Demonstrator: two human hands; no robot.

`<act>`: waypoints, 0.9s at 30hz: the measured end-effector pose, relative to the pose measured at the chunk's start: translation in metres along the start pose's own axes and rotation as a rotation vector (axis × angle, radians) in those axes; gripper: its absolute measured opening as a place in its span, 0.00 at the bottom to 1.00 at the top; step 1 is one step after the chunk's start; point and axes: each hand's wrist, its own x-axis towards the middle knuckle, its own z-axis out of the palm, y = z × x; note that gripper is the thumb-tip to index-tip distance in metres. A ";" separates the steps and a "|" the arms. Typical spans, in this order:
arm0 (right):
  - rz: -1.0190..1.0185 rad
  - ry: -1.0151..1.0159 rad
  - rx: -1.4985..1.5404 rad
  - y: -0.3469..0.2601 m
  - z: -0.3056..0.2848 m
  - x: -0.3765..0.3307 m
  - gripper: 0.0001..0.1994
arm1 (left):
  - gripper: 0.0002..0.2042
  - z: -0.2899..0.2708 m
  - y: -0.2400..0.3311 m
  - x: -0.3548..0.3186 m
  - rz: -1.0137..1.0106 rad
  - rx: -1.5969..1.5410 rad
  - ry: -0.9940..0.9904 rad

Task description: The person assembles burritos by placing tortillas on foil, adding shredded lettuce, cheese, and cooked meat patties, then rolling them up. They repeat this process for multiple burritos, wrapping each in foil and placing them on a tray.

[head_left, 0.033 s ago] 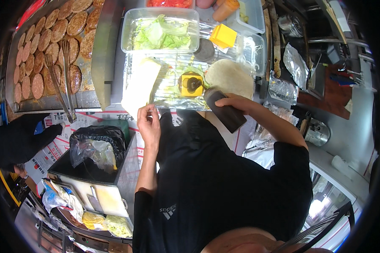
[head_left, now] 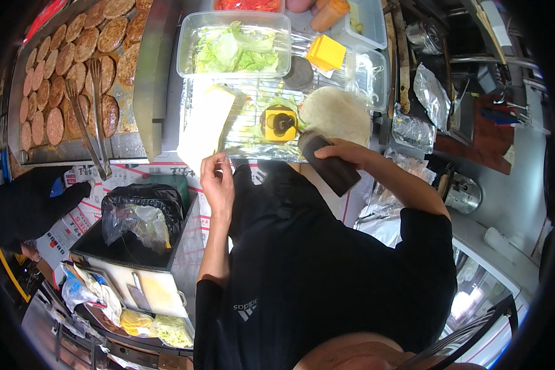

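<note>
My right hand is wrapped round a dark squeeze bottle, tilted with its tip toward the food on the wire rack. There, a square yellow cheese slice lies on a patty over shredded lettuce, with a dark sauce ring on top. Just right of it rests a round pale flatbread. At the rack's near left corner my left hand has its fingers curled together beside bright white paper. Whether they pinch anything is hidden.
Beyond the rack stand a lettuce tub, a stack of cheese slices and an orange bottle. Left is a griddle of patties with tongs. A lined bin sits lower left; another person is beyond it.
</note>
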 end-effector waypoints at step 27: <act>-0.474 0.116 -0.196 -0.036 -0.009 -0.019 0.31 | 0.04 0.009 0.015 0.013 0.003 0.006 -0.038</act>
